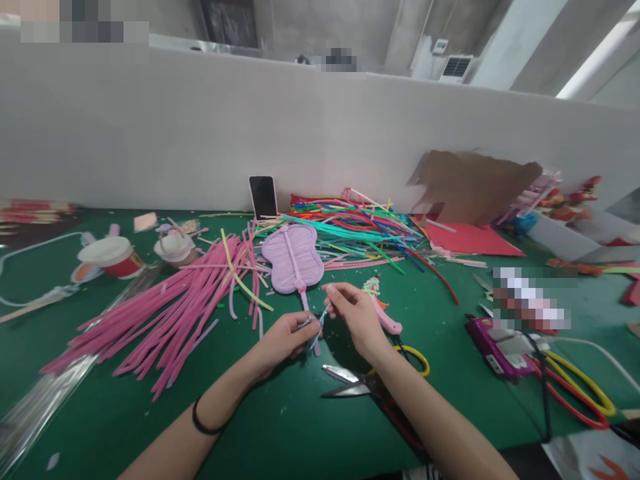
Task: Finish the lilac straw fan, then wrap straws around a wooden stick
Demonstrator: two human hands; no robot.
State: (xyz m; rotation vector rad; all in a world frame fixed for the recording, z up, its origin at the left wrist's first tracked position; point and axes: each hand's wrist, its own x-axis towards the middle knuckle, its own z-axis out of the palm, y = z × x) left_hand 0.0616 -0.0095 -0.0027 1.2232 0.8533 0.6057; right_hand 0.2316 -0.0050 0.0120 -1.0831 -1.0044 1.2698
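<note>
Around one lilac fan point(285, 267) we count two hands point(287, 337) point(355, 317) in front, one phone point(263, 197) behind, two cups point(113, 253) point(176, 249) to its left, and two pairs of scissors point(350, 390) point(611, 403) to its right.

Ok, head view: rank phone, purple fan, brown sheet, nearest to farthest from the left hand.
1. Purple fan: just ahead of the left hand.
2. Phone: farther ahead, slightly left, upright near the white partition.
3. Brown sheet: also at the back, well off to the right.
</note>
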